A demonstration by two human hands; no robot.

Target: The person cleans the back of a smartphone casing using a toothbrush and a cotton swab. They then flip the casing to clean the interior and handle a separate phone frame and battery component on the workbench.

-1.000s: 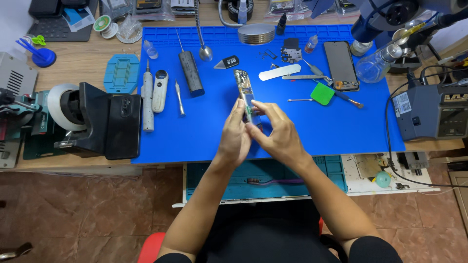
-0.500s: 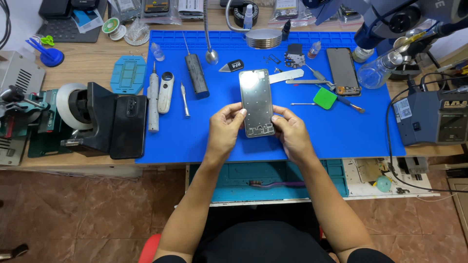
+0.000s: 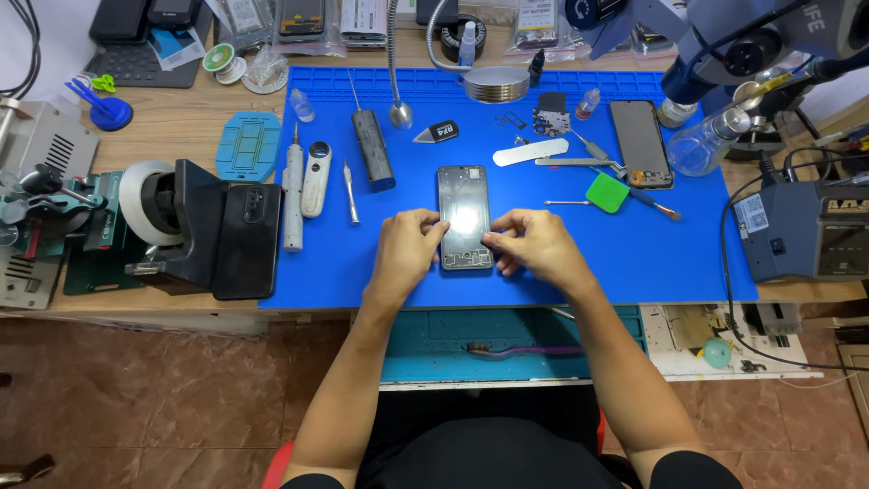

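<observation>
A blue work mat (image 3: 362,263) was spread over the wooden tabletop (image 3: 172,127), probably to keep small parts from sliding. At its middle a phone frame (image 3: 464,217) was laid flat, steadied by the left hand (image 3: 407,249) and right hand (image 3: 534,244); each grip was pinched partly closed on a lower edge. A second phone (image 3: 641,143) was parked aside. In the open drawer (image 3: 412,349) a brush (image 3: 525,350) was kept.

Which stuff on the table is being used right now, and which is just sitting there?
In use:
phone frame, flat on the blue mat
left hand and right hand, holding its lower edges

Just lying about:
green pick
black phone
phone screen
tweezers
screwdriver
tape roll
</observation>
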